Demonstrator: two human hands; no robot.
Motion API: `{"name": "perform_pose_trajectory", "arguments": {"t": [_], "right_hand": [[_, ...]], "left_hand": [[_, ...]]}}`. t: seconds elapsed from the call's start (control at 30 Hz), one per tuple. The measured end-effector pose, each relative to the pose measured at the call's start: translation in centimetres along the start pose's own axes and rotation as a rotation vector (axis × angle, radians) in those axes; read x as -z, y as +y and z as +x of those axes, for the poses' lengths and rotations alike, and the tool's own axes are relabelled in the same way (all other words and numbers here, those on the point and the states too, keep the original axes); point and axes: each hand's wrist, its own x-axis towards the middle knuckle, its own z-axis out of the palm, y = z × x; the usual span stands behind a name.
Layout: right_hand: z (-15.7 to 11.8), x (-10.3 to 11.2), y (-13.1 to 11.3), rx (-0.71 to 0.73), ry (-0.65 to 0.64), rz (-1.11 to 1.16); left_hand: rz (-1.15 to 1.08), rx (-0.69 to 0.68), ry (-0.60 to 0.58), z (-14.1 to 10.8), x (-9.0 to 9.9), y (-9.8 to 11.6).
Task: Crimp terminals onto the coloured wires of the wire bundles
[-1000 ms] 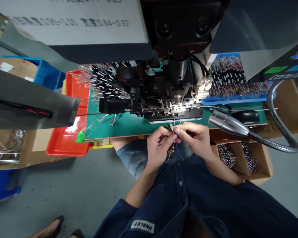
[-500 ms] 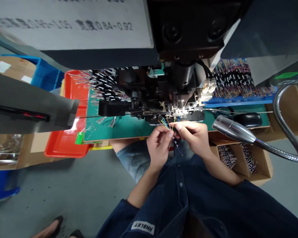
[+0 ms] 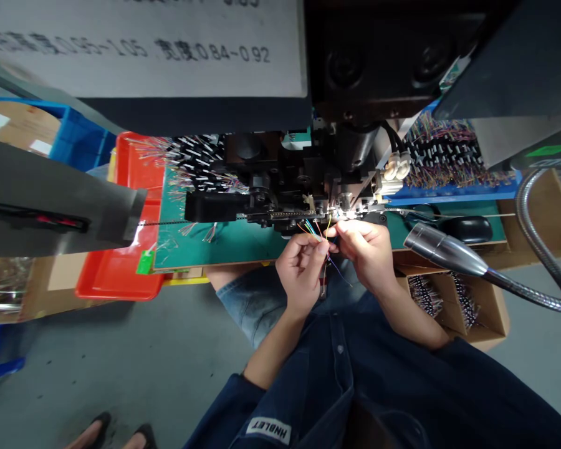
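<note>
at the near edge of the green bench (image 3: 243,246), before the machine (image 3: 292,178), the left hand (image 3: 302,271) pinches a wire bundle (image 3: 311,229); the right hand (image 3: 367,249), fingertips together, apparently grips one yellow strand (image 3: 328,226). keeping strands fanned seems advisable.

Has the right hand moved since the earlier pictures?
Yes, the right hand has moved forward, closer to the machine.

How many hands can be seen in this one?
2: the left hand pinching coloured wires before the machine, and the right hand beside it, nearer the machine's lit middle. No other hand shows.
</note>
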Motion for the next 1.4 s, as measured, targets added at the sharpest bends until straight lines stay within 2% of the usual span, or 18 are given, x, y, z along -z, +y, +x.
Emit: {"name": "perform_pose_trajectory", "arguments": {"t": [0.3,0.5,0.73,0.83,0.97,1.23,1.4], "right_hand": [[0.1,-0.4,-0.2,-0.006,0.017,0.024],[0.1,-0.4,-0.5,-0.017,0.019,-0.060],[-0.3,-0.3,-1.4,0.027,-0.006,-0.147],[-0.4,-0.2,-1.4,0.044,-0.043,-0.146],[-0.7,-0.2,-1.6,0.092,-0.029,-0.164],[-0.4,0.5,-0.8,0.025,-0.062,-0.061],[-0.1,0.8,-0.2,-0.006,-0.033,-0.049]], "left_hand": [[-0.019,-0.008,0.016,0.2,-0.2,-0.3],[-0.018,-0.002,0.012,0.1,-0.2,-0.2],[0.016,0.013,-0.019,-0.1,0.0,0.0],[0.058,0.026,-0.016,-0.3,0.2,-0.3],[0.056,0.057,-0.019,-0.4,0.5,-1.0],[-0.022,0.054,-0.050,-0.2,0.1,-1.0],[-0.043,0.067,-0.030,-0.3,0.0,-0.8]]}}
